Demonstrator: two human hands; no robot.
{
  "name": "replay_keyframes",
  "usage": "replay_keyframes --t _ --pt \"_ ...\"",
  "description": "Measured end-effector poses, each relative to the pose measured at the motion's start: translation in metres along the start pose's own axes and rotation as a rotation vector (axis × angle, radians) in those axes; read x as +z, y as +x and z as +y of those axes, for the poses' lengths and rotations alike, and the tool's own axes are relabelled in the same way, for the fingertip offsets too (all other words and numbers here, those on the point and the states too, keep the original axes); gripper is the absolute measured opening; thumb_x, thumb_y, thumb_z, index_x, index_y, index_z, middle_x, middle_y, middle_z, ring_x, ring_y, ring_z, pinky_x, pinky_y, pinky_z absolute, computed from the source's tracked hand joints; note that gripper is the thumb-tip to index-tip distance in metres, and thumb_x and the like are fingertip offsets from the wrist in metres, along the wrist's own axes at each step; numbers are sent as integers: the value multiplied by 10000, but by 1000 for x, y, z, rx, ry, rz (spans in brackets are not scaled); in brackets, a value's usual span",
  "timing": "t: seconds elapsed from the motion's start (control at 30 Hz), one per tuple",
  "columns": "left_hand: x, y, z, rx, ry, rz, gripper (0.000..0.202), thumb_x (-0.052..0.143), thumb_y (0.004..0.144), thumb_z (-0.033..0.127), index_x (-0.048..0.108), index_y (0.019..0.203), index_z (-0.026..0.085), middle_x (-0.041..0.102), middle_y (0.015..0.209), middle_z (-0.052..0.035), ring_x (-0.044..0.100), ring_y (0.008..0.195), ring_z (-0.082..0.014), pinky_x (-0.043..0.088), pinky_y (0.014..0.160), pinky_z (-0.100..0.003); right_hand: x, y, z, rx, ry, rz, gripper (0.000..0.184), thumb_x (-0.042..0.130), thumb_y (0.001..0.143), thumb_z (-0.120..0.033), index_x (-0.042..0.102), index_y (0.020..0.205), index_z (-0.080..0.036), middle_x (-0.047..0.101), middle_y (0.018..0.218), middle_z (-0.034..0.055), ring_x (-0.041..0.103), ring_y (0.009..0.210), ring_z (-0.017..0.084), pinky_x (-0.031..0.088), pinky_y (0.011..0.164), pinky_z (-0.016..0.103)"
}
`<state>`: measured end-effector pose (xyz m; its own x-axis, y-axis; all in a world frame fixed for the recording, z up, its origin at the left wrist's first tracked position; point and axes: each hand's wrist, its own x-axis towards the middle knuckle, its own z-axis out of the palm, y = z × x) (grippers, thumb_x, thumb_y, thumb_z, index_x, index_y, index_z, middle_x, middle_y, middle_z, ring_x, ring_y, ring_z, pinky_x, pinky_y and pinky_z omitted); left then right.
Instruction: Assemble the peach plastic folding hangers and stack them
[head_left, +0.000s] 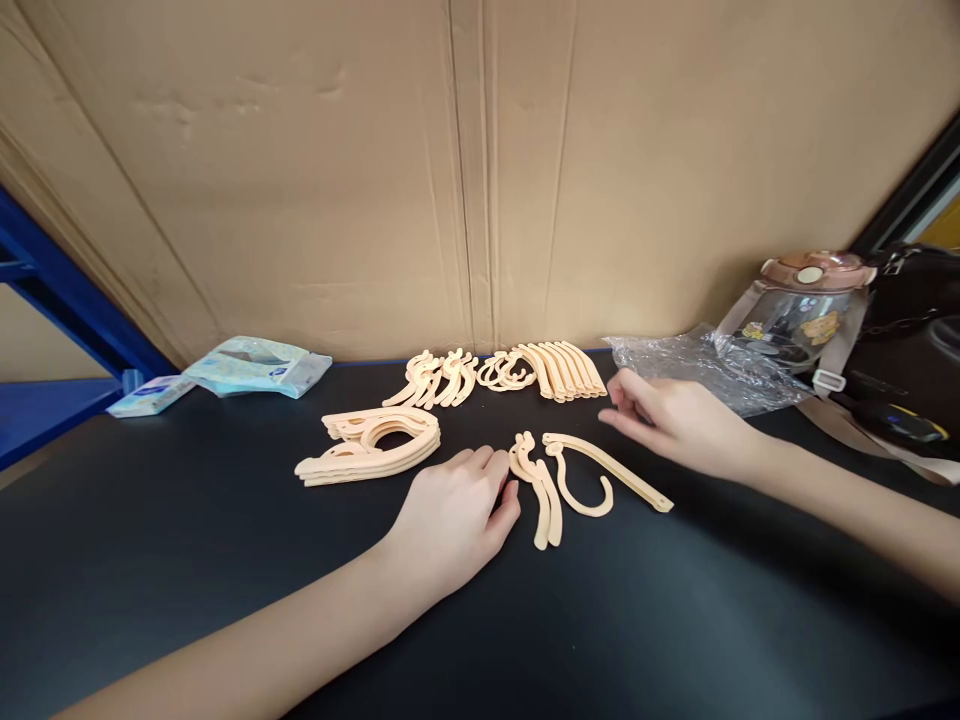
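My left hand (457, 510) rests on the black tabletop with its fingers loosely curled and no piece showing in it. Its fingertips are beside two short curved cream arms (541, 490), lying close together. Right of these lie a cream hanger hook (589, 505) and a long slanted bar (615, 468). Above the bar hovers my right hand (667, 415), thumb and fingers apart, holding nothing visible. Left of my left hand sits a stack of folded cream hangers (375, 460). Farther back are several curved arms (442, 380), hooks (504, 372) and a row of long bars (562, 372).
At the back left lie a light-blue tissue pack (251, 368) and a smaller packet (150, 397). Crumpled clear plastic (712, 375) lies at the back right by a strapped drink bottle (806, 310) and a dark bag (911, 340). A cardboard wall (337, 200) closes off the rear.
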<state>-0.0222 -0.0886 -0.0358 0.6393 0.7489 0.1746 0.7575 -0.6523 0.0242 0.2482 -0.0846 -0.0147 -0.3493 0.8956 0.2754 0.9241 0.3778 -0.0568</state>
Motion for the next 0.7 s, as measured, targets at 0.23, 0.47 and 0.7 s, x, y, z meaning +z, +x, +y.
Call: replay_keyframes --t 0.23,0.47,0.7 --pt "0 1 -1 -2 -5 3 189 412 907 192 459 724 196 541 726 10 555 669 -162 335 561 -293 13 61 43 270 -37 -41 182 437 923 -379 438 979 -206 683 852 55 636 733 225 384 577 292" --pt "1 1 -2 2 -5 12 187 410 905 187 458 725 196 542 729 8 548 662 -160 324 558 -292 30 84 50 317 -32 -121 221 450 945 -337 507 1069 -164 650 799 21 622 730 182 442 664 302" --pt "1 0 -2 7 -3 16 184 417 902 186 461 724 196 541 724 9 548 661 -160 318 550 -292 30 87 46 330 -53 -118 257 507 921 -331 517 1100 -147 613 790 9 582 684 159 455 675 317"
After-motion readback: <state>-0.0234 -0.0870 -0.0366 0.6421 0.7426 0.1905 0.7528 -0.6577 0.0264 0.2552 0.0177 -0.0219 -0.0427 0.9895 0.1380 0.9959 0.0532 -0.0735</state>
